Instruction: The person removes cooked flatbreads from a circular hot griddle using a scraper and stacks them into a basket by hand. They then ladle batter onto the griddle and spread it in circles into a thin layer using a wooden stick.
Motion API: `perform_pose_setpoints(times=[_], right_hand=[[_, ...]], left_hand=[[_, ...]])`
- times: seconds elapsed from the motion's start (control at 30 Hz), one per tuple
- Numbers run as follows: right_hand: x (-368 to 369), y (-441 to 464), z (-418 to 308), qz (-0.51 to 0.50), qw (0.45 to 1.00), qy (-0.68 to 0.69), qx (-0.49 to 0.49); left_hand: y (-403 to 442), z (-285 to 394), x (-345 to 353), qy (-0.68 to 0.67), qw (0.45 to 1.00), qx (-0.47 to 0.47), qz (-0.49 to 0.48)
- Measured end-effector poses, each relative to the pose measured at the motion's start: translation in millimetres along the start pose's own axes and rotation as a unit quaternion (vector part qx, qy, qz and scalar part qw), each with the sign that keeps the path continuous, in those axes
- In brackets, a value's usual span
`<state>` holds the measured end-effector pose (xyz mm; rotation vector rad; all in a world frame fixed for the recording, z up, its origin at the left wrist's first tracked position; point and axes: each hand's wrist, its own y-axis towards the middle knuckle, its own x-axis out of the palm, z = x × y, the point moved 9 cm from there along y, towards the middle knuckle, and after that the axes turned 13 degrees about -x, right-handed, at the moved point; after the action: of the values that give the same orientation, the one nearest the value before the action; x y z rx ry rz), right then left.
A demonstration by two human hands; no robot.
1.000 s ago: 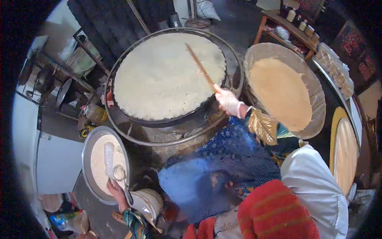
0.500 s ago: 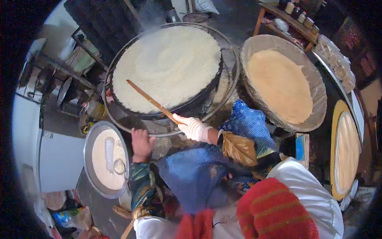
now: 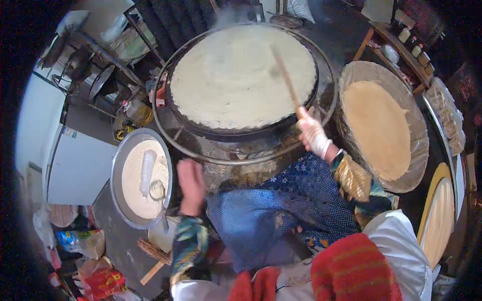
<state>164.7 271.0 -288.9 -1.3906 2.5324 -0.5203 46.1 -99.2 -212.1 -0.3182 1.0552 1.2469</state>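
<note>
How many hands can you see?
2. The left hand, blurry, is beside the metal basin; the right hand holds a wooden stick over the big round griddle. I see no others.

We hold our right hand (image 3: 314, 134) forward, fingers curled closed, while our blurred left hand (image 3: 191, 181) is raised, nearer our body, palm down.

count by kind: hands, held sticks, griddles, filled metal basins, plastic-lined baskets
Hands: 2, left hand and right hand
Held stick: 1
Griddle: 1
Filled metal basin: 1
Plastic-lined basket: 1
Total: 6
</note>
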Motion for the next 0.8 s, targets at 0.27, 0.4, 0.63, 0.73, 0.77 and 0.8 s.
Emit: perform_pose_setpoints(times=[0.27,0.4,0.63,0.73,0.77,0.8], right_hand=[[145.9,-61.8,-23.2,-0.209,0.974,-0.053,-0.071],[113.5,-19.0,-34.3,-0.133,0.922,-0.164,-0.325],[-37.7,62.5,-75.5,-0.008,0.726,-0.660,-0.194],[-44.7,86.2,-47.8,0.089,0.856,-0.437,-0.262],[-27.9,72.6,-31.8,0.072,0.940,-0.303,-0.139],[-8.5,49.8,-16.4,0.089,0.981,-0.174,-0.006]], left_hand=[[63.2,-38.1,39.0,0.285,0.945,0.160,-0.013],[21.5,-2.0,71.8,0.177,0.973,0.130,-0.075],[11.1,17.5,69.6,0.169,0.977,0.104,-0.074],[24.0,-10.3,53.5,0.196,0.978,0.066,-0.040],[23.9,-7.3,58.3,0.191,0.979,0.062,-0.038],[21.1,-0.5,72.3,0.211,0.972,0.070,-0.075]])
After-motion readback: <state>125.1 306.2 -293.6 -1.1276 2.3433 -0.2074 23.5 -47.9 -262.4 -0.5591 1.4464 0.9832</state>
